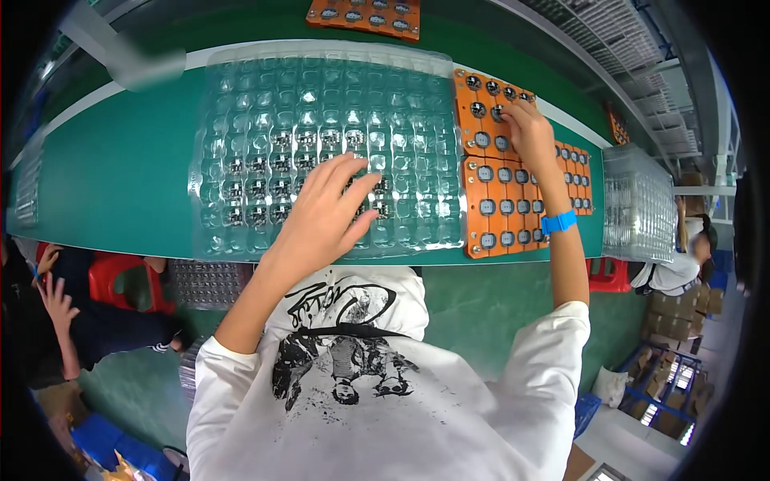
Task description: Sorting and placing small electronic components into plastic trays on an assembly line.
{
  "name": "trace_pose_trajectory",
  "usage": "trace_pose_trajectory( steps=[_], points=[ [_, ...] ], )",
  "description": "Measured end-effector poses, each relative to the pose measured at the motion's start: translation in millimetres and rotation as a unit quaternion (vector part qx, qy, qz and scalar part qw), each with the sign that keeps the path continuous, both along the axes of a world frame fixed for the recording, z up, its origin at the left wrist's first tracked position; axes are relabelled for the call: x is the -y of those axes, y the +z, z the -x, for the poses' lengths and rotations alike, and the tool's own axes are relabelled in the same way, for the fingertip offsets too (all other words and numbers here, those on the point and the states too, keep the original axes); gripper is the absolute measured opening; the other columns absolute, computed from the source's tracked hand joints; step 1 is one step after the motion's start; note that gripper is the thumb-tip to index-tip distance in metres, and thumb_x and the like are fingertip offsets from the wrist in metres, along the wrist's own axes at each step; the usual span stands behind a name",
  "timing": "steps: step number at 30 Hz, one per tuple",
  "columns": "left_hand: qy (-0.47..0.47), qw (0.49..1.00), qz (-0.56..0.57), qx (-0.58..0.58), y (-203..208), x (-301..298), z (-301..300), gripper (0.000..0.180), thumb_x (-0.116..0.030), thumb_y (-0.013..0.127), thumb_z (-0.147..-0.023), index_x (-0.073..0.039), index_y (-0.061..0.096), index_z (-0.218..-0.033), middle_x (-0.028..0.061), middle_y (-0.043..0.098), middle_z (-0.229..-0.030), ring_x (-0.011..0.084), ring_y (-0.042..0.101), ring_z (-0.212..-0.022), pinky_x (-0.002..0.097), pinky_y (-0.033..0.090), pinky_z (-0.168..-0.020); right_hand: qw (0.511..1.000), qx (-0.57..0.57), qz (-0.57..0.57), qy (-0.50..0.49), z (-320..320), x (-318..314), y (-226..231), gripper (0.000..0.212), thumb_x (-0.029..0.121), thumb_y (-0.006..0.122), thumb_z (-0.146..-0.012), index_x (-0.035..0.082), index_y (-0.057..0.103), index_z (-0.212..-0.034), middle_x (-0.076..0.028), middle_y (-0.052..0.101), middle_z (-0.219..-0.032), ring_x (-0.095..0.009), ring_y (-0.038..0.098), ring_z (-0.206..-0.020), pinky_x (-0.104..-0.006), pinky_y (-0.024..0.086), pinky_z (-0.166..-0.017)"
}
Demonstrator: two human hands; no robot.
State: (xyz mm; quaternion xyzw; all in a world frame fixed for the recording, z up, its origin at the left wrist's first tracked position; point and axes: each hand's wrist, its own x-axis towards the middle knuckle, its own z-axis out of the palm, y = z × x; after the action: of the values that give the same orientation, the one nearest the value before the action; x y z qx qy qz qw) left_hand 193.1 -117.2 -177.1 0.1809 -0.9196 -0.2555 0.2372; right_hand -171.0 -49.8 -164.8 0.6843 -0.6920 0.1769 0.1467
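A clear plastic blister tray (409,88) lies on the green bench, with small square electronic parts (258,188) in several of its pockets. My left hand (325,208) hovers over or rests on these parts, fingers spread, and covers some of them. To the right sits an orange fixture plate (488,127) with round dark parts in its sockets. At its right side, my right hand (529,136) pinches a small round part (498,113) at a socket; the fingertips partly hide it. A second orange plate (495,186), also holding round parts, lies nearer to me.
More orange plates (582,174) lie beyond my right forearm, beside a stack of clear trays (638,204). Another orange plate (365,18) sits past the bench's far edge. A person's hand (58,303) and a red stool (100,280) are at left.
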Motion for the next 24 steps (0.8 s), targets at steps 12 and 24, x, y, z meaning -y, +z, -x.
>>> trace_pose_trajectory(
  steps=[12, 24],
  points=[
    [0.005, 1.000, -0.014, -0.027, -5.2, 4.2, -3.6, 0.033, -0.011, 0.065, -0.082, 0.000, 0.058, -0.112, 0.0170, 0.052, -0.123, 0.0354, 0.046, -0.122, 0.0451, 0.039, -0.101, 1.000, -0.002, -0.006, -0.010, -3.9, -0.3, -6.9, 0.006, 0.001, 0.064, -0.079, 0.002, 0.065, -0.085, -0.009, 0.061, -0.085, -0.029, 0.061, -0.079, -0.0366, 0.050, -0.066],
    [0.089, 0.994, -0.016, -0.053, 18.7, 45.5, -42.3, 0.029, 0.000, 0.059, -0.083, -0.002, 0.061, -0.112, 0.0138, 0.058, -0.120, 0.0317, 0.055, -0.111, 0.0380, 0.044, -0.094, 0.974, 0.194, -0.068, 0.092, -125.2, -6.1, 27.3, 0.019, 0.010, 0.069, -0.081, 0.003, 0.066, -0.098, -0.009, 0.061, -0.074, -0.020, 0.060, -0.061, -0.0312, 0.045, -0.053]
  ],
)
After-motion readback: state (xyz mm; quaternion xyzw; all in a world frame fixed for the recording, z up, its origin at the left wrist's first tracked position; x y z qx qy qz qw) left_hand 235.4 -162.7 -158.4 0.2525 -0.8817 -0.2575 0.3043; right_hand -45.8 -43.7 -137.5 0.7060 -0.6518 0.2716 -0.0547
